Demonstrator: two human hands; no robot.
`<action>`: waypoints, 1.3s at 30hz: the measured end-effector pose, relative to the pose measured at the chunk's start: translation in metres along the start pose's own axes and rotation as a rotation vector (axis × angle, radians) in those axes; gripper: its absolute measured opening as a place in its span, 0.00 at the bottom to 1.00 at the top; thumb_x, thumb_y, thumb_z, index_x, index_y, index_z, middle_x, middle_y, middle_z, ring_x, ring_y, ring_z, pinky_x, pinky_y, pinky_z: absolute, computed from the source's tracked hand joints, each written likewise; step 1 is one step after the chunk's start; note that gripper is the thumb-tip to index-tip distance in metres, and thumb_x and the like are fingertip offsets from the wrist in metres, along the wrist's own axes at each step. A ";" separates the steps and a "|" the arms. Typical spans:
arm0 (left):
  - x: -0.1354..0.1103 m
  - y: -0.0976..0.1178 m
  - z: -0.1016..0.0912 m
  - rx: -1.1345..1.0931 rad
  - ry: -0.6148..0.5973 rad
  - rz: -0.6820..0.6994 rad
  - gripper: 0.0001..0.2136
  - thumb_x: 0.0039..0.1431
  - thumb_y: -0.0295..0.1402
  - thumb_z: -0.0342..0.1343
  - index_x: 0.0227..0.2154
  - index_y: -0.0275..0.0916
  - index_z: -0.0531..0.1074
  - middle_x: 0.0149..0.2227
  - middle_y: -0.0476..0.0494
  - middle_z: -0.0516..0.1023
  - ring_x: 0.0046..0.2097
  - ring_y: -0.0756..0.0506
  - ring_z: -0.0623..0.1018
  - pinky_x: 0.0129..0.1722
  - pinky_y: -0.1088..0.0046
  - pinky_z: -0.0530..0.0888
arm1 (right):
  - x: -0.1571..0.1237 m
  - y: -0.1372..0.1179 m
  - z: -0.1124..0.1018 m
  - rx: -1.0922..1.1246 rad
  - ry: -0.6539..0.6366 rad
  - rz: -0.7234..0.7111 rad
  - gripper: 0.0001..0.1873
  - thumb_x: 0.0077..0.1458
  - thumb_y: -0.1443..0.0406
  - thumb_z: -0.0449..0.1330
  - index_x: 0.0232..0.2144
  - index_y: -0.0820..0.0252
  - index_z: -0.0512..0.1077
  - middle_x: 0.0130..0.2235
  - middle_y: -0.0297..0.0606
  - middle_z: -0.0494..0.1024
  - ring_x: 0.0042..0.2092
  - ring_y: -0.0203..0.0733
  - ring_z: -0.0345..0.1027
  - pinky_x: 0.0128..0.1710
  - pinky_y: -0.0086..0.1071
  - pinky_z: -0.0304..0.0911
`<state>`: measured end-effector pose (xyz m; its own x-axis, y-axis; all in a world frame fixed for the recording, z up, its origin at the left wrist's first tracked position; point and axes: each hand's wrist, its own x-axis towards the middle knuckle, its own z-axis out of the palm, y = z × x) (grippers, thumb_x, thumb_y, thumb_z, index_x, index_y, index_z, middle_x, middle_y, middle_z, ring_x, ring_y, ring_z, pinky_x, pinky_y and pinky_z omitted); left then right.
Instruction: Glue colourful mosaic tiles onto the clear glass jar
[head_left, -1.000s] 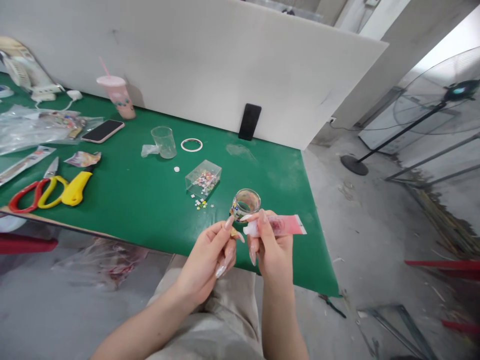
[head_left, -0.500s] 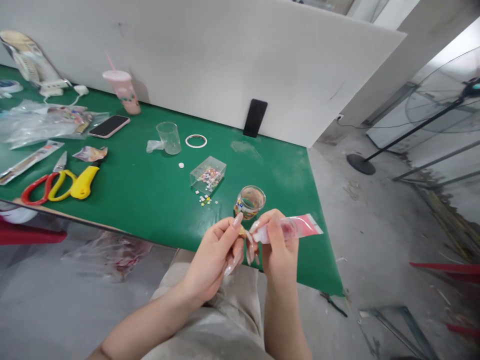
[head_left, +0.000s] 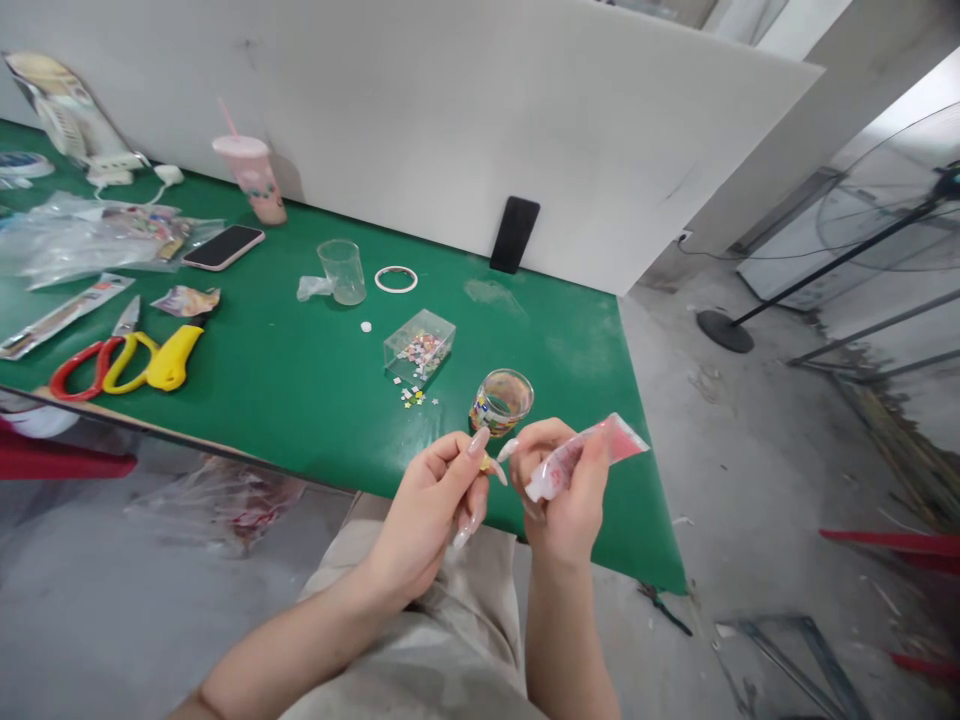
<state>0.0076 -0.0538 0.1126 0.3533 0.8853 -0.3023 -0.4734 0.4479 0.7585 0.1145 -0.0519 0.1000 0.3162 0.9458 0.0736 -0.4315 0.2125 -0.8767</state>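
My left hand (head_left: 435,500) pinches a tiny yellow piece (head_left: 487,464) between thumb and fingertips, just over the near edge of the green table (head_left: 300,380). My right hand (head_left: 564,490) is closed round a small pink tube (head_left: 585,455), whose nozzle end tilts down toward the left hand. Just beyond both hands stands a small glass jar (head_left: 501,400) decorated with coloured bits. A clear plastic box of small coloured pieces (head_left: 418,348) sits a little farther left, with several loose pieces (head_left: 411,397) scattered beside it.
A clear cup (head_left: 342,271), a white ring (head_left: 395,279), a black phone leaning on the white board (head_left: 514,234), a pink tumbler (head_left: 255,178), a phone (head_left: 223,246), scissors (head_left: 97,362), a yellow cutter (head_left: 174,358) and plastic bags (head_left: 82,240) lie about. A fan (head_left: 885,210) stands on the floor at right.
My right hand has tipped the pink tube from lying level to slanting, nozzle end lower. The left hand keeps its pinch. The view has shifted slightly.
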 end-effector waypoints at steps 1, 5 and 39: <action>0.000 0.000 0.000 0.002 0.004 0.001 0.16 0.58 0.44 0.55 0.22 0.36 0.64 0.10 0.59 0.58 0.14 0.58 0.54 0.15 0.82 0.51 | 0.001 0.001 -0.001 0.011 -0.004 0.029 0.35 0.60 0.45 0.41 0.19 0.62 0.72 0.10 0.26 0.54 0.12 0.26 0.44 0.12 0.22 0.40; 0.001 0.001 -0.002 0.005 0.025 0.002 0.16 0.58 0.44 0.55 0.23 0.37 0.63 0.11 0.59 0.59 0.14 0.59 0.54 0.16 0.82 0.51 | 0.004 0.002 -0.004 0.008 0.005 0.181 0.32 0.59 0.45 0.45 0.20 0.63 0.72 0.10 0.24 0.54 0.11 0.25 0.43 0.11 0.22 0.39; -0.013 -0.002 0.006 -0.065 -0.031 -0.089 0.16 0.61 0.45 0.49 0.24 0.39 0.61 0.12 0.58 0.60 0.14 0.56 0.56 0.14 0.82 0.54 | -0.012 -0.010 0.011 -0.093 -0.088 0.050 0.11 0.60 0.57 0.54 0.35 0.56 0.73 0.15 0.21 0.51 0.15 0.24 0.39 0.13 0.19 0.42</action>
<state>0.0085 -0.0665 0.1184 0.4208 0.8378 -0.3478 -0.4903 0.5326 0.6899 0.1060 -0.0626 0.1129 0.2195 0.9733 0.0666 -0.3631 0.1449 -0.9204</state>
